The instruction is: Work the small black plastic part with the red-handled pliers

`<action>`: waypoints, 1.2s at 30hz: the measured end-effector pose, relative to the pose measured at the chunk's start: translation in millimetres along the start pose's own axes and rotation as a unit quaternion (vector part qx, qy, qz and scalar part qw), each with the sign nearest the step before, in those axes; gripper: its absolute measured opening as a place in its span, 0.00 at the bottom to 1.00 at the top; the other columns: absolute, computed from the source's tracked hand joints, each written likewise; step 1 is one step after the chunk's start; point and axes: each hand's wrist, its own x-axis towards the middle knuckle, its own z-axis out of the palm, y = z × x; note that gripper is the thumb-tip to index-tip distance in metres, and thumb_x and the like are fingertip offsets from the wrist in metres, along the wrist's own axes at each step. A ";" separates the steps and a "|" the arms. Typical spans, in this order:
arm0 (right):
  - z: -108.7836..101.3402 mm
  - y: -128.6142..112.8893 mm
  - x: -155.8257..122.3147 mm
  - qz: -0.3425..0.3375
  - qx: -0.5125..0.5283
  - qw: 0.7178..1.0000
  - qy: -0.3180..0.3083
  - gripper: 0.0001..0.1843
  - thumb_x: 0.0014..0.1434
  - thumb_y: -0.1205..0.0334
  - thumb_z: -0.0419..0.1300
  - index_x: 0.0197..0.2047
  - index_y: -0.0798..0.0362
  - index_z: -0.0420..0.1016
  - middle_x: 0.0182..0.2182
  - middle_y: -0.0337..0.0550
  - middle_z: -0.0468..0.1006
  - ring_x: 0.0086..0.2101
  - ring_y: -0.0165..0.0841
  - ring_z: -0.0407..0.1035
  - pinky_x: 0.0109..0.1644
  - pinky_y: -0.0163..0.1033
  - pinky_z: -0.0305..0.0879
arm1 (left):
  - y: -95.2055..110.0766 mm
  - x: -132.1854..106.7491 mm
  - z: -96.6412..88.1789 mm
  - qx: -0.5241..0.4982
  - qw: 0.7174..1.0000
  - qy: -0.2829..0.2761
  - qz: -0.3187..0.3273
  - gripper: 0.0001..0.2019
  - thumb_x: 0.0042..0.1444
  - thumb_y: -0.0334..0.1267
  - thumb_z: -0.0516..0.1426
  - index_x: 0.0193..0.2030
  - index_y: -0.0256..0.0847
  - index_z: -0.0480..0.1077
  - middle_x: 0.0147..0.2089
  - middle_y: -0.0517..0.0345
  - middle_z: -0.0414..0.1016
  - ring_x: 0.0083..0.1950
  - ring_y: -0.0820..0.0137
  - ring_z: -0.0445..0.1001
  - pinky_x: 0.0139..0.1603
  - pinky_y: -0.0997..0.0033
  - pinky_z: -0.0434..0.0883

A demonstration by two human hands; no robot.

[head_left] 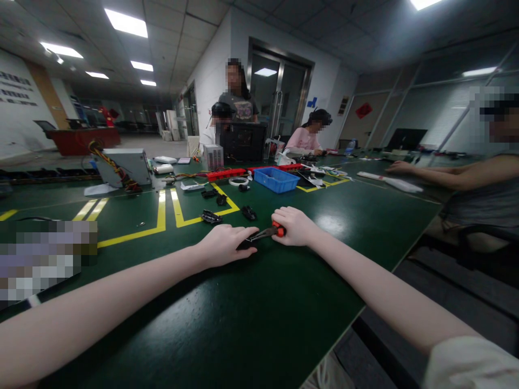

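Note:
My right hand is closed around the red handles of a pair of pliers, whose dark jaws point left. My left hand rests on the green table with fingers curled over a small black part at the plier tips. Both forearms stretch in from the bottom of the view. Three small black plastic parts lie just beyond the hands: one to the left, one in the middle, another further back.
Yellow tape lines mark the table. Further back stand a blue bin, a red strip, a tape roll, a grey power supply and a black computer case. Other people sit and stand at the far end; a person's arm rests at right.

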 end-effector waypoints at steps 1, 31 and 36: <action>-0.5 -0.1 0.1 0.000 0.006 1.000 0.004 0.10 0.50 0.56 0.59 0.30 0.53 0.64 0.29 0.43 0.68 0.31 0.34 0.60 0.36 0.37 0.51 | 0.0 -0.2 0.0 0.000 1.000 0.006 -0.001 0.24 0.62 0.49 0.51 0.60 0.39 0.61 0.46 0.51 0.77 0.39 0.61 0.77 0.39 0.66 0.70; -1.3 1.1 1.9 0.007 -0.040 0.999 0.027 0.10 0.51 0.56 0.58 0.32 0.54 0.66 0.32 0.46 0.69 0.33 0.36 0.60 0.37 0.39 0.49 | -2.1 -0.2 2.2 -0.105 0.994 0.007 -0.031 0.21 0.62 0.49 0.53 0.58 0.43 0.64 0.50 0.55 0.74 0.48 0.64 0.74 0.49 0.67 0.69; 0.3 2.9 0.8 0.009 -0.039 0.999 0.028 0.11 0.51 0.56 0.58 0.32 0.54 0.65 0.31 0.45 0.69 0.33 0.36 0.59 0.36 0.39 0.49 | -2.5 0.0 2.3 -0.107 0.994 0.008 -0.029 0.20 0.62 0.48 0.52 0.57 0.42 0.64 0.51 0.55 0.74 0.50 0.63 0.73 0.50 0.67 0.69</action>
